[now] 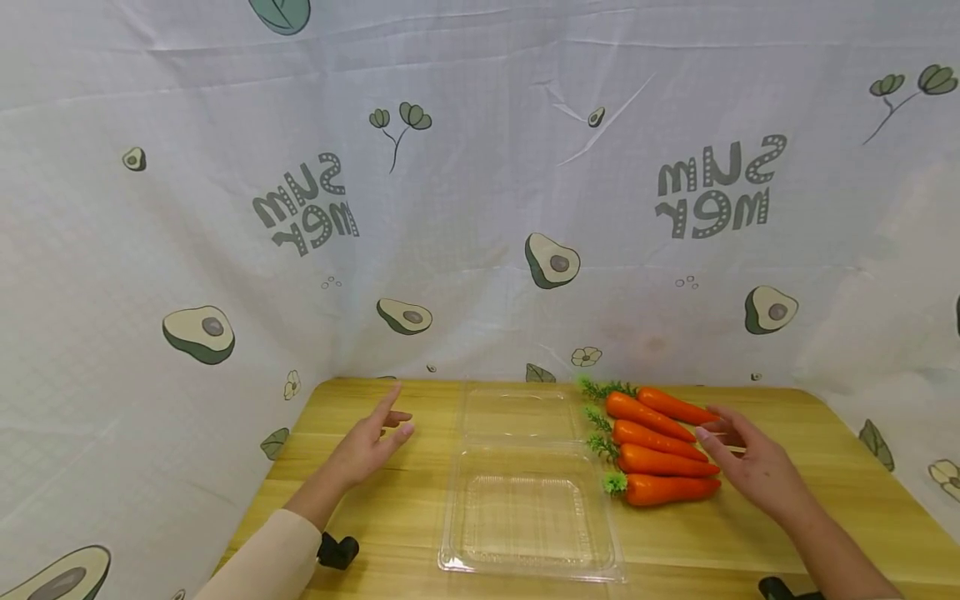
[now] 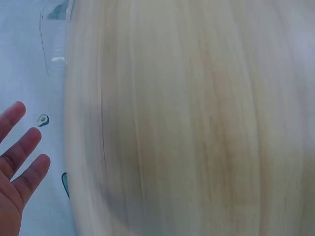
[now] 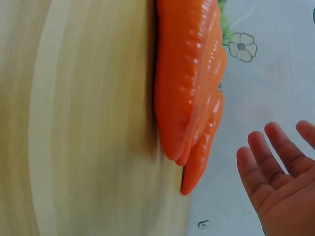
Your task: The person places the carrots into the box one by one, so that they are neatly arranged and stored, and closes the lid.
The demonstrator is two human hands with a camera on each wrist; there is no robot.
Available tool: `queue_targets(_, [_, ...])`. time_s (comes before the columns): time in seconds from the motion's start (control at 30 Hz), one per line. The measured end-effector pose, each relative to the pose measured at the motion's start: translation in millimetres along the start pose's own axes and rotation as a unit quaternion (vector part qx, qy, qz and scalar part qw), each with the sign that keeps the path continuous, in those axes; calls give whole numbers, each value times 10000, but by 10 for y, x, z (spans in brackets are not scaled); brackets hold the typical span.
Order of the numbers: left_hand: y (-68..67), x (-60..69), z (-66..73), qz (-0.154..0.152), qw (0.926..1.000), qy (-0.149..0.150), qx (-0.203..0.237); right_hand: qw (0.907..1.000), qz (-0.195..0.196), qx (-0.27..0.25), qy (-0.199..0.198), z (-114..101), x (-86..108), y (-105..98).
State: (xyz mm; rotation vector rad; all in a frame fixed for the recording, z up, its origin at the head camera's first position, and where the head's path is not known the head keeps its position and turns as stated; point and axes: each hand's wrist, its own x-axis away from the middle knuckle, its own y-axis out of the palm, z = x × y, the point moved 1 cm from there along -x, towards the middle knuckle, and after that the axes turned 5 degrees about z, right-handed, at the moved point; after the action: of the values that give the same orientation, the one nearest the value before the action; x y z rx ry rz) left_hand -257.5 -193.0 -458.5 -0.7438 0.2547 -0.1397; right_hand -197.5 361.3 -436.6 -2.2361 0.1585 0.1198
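Observation:
Several orange carrots [image 1: 667, 459] with green leafy tops lie in a column on the right half of the table, tips pointing right. My right hand [image 1: 757, 467] hovers beside the tips of the upper carrots, fingers spread and holding nothing; in the right wrist view the hand [image 3: 283, 182] is apart from the carrots [image 3: 184, 88]. A clear plastic clamshell box [image 1: 525, 521] lies unfolded left of the carrots, its lid half [image 1: 517, 414] toward the back. Left of the box, my left hand [image 1: 367, 442] is held over the table with relaxed, extended fingers and nothing in it.
The wooden table [image 1: 397, 533] ends at a white curtain [image 1: 465, 208] printed with avocados, which hangs behind and at both sides. A black wrist strap piece [image 1: 337, 552] shows under the left forearm, another [image 1: 783, 588] near the right forearm.

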Motion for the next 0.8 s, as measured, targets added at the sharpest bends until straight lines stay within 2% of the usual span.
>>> queue_targets(0.2, [97,-3,92,3,9989,3,477,9999,-74,-40,94,14,33,50])
queue_targets(0.47, [262,44,118,-110,9935,-17,1137,9995,-211,-91,213,-17,115,142])
queue_targets(0.6, [355,59,125,-219,9909,-32,1324,9997,-180,-83,154,-37,159,186])
queue_targets(0.8, [472,86,135,-311,9840,-239,1736,9994,-187,-270,64,-59,231,264])
